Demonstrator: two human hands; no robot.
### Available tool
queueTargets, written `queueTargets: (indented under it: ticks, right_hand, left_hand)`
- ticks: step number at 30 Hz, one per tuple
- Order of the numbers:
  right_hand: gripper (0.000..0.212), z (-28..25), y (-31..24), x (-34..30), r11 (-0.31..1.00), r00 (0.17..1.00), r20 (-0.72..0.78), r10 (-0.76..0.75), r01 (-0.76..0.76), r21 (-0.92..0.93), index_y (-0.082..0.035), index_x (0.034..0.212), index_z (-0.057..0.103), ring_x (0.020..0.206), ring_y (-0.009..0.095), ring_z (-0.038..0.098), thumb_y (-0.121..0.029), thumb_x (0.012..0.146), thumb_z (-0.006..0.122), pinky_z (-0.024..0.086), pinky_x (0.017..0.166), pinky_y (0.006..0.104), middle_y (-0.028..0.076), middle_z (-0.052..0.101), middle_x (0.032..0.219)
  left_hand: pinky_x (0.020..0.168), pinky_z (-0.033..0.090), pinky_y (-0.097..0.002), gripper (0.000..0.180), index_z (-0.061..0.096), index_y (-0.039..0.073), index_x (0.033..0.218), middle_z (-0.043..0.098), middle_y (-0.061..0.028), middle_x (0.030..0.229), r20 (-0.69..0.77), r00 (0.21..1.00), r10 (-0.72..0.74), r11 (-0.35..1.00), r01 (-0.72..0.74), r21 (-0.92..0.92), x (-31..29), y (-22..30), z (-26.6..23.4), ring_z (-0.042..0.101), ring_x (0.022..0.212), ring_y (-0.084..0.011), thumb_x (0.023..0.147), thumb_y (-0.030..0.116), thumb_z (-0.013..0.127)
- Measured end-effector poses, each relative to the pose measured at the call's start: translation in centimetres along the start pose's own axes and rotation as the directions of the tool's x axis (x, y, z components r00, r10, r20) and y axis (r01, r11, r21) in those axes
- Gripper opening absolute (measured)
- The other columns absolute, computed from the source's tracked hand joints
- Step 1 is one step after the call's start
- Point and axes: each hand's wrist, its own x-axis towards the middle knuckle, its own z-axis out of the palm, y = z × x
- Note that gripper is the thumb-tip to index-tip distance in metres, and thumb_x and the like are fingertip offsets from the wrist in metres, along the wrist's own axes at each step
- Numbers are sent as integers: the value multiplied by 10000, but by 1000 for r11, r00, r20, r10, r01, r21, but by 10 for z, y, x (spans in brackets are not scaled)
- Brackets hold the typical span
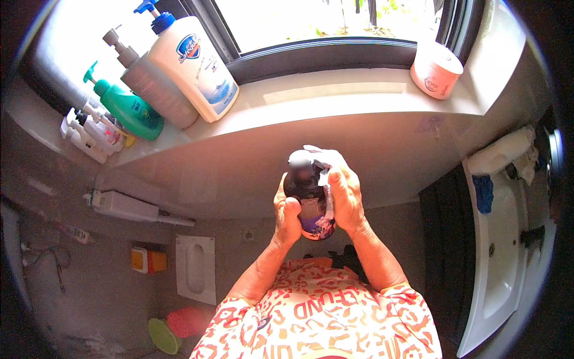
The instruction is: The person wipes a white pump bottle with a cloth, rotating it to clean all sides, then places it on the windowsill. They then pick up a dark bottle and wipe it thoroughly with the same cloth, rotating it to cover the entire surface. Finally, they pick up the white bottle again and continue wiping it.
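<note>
Between my two hands is a dark bottle (308, 194) with a purple, patterned lower part. Its top is blurred, so its cap cannot be made out. My left hand (288, 216) grips the bottle's left side, with the thumb at the front. On the other side my right hand (347, 194) presses a crumpled white cloth or tissue (328, 157) against the bottle, its fingers curled behind. The cloth wraps over the far top and down the right edge of the bottle. Both are held up in front of the wall, below the windowsill.
Along the sill (299, 102) stand a large white pump bottle (194, 66), a grey-brown pump bottle (158, 90), a green pump bottle (131, 107) and small white bottles (89, 134). A pink jar (436, 72) sits at right. Below are a sink (505, 269) and a squat toilet (196, 269).
</note>
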Motion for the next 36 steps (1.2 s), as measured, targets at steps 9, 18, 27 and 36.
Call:
queueTargets:
  ticks: [9,18,27,36]
  right_hand:
    - [579,22,9,-36,515,862,203,-464,449,-731,-21,1331,347,1205,438,382,-342,878,509,319,965,503,261,321,1352]
    - [429,14,21,-30,993,991,-90,101,-107,-57,16,1223,439,1042,274,497,-309,950,375,381,900,362,193,472,1138]
    - [629,-32,29,-34,592,911,-182,371,-383,-710,-74,1285,325,913,428,601,-359,804,614,482,788,462,264,595,1027]
    - [637,-7,-28,-33,975,999,-46,0,-10,-224,-5,1300,392,1154,321,500,-4,716,647,382,980,370,221,523,1188]
  left_hand:
    - [930,413,-339,910,428,50,1268,513,-60,1199,-1,993,-118,978,116,-172,3,-14,-19,508,1075,-190,743,790,358]
    - [864,454,-366,839,465,66,1232,572,-71,1127,-256,963,-86,972,24,-235,2,0,-6,561,1002,-203,798,760,281]
    - [885,447,-388,731,400,27,1254,504,-112,1159,-305,952,14,990,-57,-131,17,12,-31,530,1034,-218,836,624,458]
    - [878,449,-395,786,464,81,1228,562,-78,1134,-212,971,-112,985,80,-155,7,-5,-13,557,1015,-217,809,732,329]
